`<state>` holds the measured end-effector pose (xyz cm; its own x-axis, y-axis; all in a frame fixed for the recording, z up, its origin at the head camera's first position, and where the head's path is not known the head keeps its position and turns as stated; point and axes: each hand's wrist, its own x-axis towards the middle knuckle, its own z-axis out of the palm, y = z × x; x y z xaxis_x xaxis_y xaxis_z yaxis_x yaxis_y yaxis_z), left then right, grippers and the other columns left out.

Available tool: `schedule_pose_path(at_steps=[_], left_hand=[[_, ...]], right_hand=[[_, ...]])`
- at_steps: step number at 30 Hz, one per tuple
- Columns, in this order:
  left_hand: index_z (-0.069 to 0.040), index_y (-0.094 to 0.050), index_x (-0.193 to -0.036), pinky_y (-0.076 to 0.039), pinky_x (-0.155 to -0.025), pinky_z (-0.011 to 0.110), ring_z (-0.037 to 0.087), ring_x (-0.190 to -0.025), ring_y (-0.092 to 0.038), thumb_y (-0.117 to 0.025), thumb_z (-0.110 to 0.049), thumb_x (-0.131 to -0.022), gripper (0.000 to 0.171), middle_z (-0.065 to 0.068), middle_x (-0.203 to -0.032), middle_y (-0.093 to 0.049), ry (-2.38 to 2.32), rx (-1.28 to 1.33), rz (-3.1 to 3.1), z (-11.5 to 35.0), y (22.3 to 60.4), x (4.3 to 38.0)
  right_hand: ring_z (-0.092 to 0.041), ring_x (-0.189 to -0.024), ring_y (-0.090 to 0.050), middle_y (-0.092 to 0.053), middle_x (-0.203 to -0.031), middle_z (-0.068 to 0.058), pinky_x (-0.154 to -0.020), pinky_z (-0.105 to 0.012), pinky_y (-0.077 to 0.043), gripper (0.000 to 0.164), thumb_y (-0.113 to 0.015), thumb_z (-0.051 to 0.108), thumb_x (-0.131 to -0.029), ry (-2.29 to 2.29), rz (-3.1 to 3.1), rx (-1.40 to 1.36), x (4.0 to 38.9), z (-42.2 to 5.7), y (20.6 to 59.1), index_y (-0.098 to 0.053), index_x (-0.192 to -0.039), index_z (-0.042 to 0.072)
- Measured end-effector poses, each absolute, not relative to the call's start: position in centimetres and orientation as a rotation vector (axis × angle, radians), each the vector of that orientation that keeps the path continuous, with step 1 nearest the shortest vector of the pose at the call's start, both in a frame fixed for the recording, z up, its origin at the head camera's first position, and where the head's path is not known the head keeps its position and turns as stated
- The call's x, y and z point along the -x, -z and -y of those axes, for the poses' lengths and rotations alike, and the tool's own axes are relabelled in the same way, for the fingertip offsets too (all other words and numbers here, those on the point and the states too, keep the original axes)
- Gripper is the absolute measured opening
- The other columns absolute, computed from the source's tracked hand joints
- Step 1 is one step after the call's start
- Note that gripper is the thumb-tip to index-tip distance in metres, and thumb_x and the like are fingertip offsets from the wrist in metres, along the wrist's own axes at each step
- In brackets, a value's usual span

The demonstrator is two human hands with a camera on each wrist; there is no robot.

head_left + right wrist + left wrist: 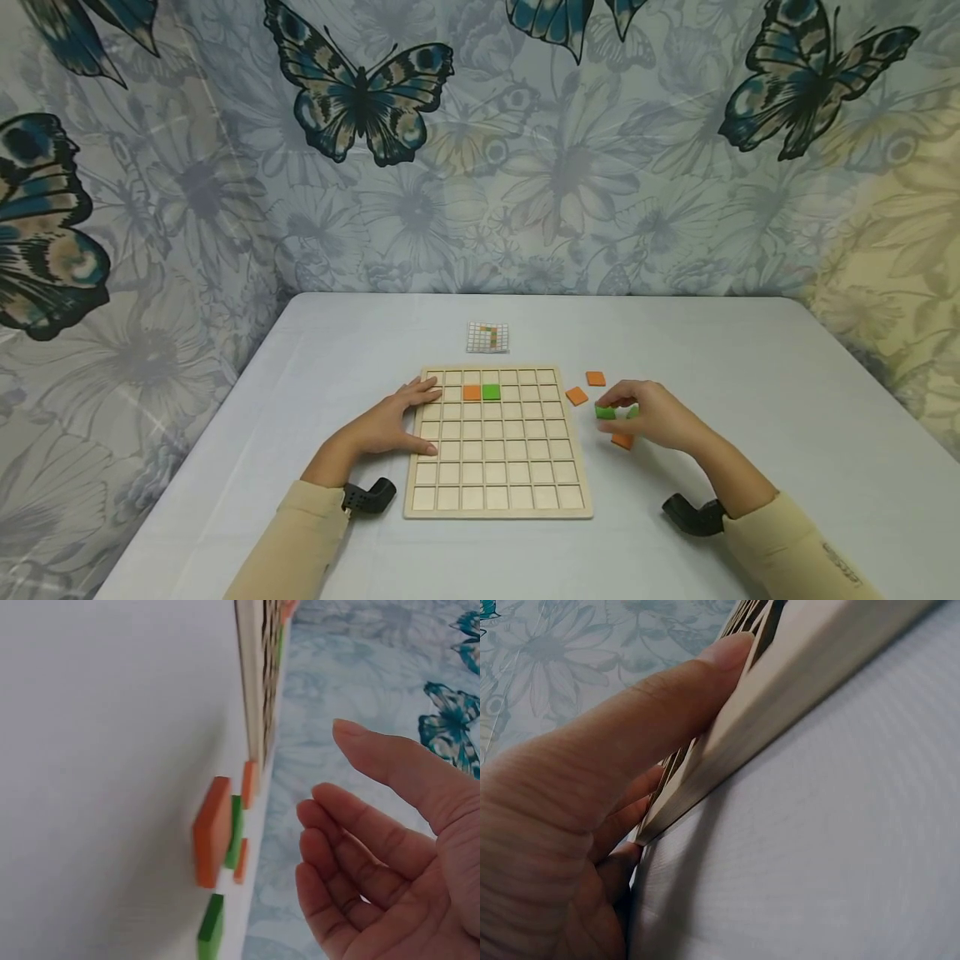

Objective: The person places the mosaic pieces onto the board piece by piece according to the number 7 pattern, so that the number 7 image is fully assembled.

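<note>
A wooden grid board (495, 475) lies on the white table, with one orange square tile (471, 392) and one green square tile (491, 392) side by side in an upper row. My left hand (386, 425) rests at the board's left side, its thumb (682, 697) and fingertips touching the edge. Over the loose tiles right of the board hovers my right hand (656, 417), thumb and fingers apart with nothing between them. Below it lie a green tile (604, 412), another green tile partly hidden by the fingers, and an orange tile (214, 832).
Two more orange tiles, one farther back (595, 378) and one by the board's edge (577, 396), lie on the table (360, 333). Behind the board sits a small card (487, 337) printed with a coloured grid. A butterfly-patterned cloth (525, 208) hangs behind the table.
</note>
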<state>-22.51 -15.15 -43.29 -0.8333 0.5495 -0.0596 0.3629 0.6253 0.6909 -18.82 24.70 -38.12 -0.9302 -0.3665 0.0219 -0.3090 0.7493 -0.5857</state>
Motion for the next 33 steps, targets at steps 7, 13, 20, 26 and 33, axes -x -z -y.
schedule_pose_path(at_steps=[7,13,20,26,33], left_hand=[[-0.016,-0.042,-0.142,-0.012,-0.114,0.059,0.029,-0.146,-0.005,-0.083,-0.042,-0.065,0.091,0.0,-0.156,-0.021,-1.022,-0.747,-2.584,15.0,43.2,22.5],[-0.016,-0.042,-0.141,-0.012,-0.114,0.057,0.028,-0.146,-0.006,-0.083,-0.042,-0.064,0.091,-0.001,-0.156,-0.021,-1.019,-0.736,-2.592,14.9,43.2,22.5],[-0.015,-0.042,-0.141,-0.013,-0.114,0.058,0.029,-0.146,-0.006,-0.083,-0.041,-0.065,0.091,-0.001,-0.156,-0.021,-1.025,-0.741,-2.584,14.9,43.3,22.5],[-0.014,-0.043,-0.141,-0.014,-0.113,0.058,0.029,-0.146,-0.006,-0.083,-0.041,-0.065,0.09,-0.001,-0.156,-0.022,-1.03,-0.745,-2.582,15.0,43.3,22.5],[-0.014,-0.042,-0.141,-0.012,-0.113,0.06,0.03,-0.146,-0.004,-0.084,-0.04,-0.064,0.091,-0.001,-0.156,-0.021,-1.032,-0.731,-2.575,15.1,43.3,22.4]], right_hand=[[-0.021,-0.092,-0.059,-0.067,-0.099,-0.005,-0.08,-0.036,-0.052,0.029,-0.077,0.023,-0.075,0.964,-2.868,0.445,17.5,-25.5,39.0,-0.069,-0.098,0.006],[-0.02,-0.093,-0.058,-0.067,-0.099,-0.003,-0.083,-0.041,-0.05,0.031,-0.077,0.028,-0.076,0.995,-2.901,0.391,16.6,-26.0,39.3,-0.069,-0.098,0.008],[-0.02,-0.093,-0.06,-0.067,-0.099,-0.001,-0.083,-0.04,-0.05,0.031,-0.078,0.026,-0.075,0.986,-2.947,0.39,16.3,-26.6,40.0,-0.07,-0.098,0.009],[-0.02,-0.09,-0.061,-0.067,-0.094,0.0,-0.08,-0.032,-0.052,0.026,-0.078,0.016,-0.072,0.933,-2.982,0.415,16.3,-26.8,40.3,-0.071,-0.095,0.007],[-0.02,-0.086,-0.06,-0.065,-0.088,-0.001,-0.079,-0.038,-0.052,0.021,-0.078,0.008,-0.07,0.857,-2.992,0.382,16.1,-26.6,40.8,-0.07,-0.09,0.004]])
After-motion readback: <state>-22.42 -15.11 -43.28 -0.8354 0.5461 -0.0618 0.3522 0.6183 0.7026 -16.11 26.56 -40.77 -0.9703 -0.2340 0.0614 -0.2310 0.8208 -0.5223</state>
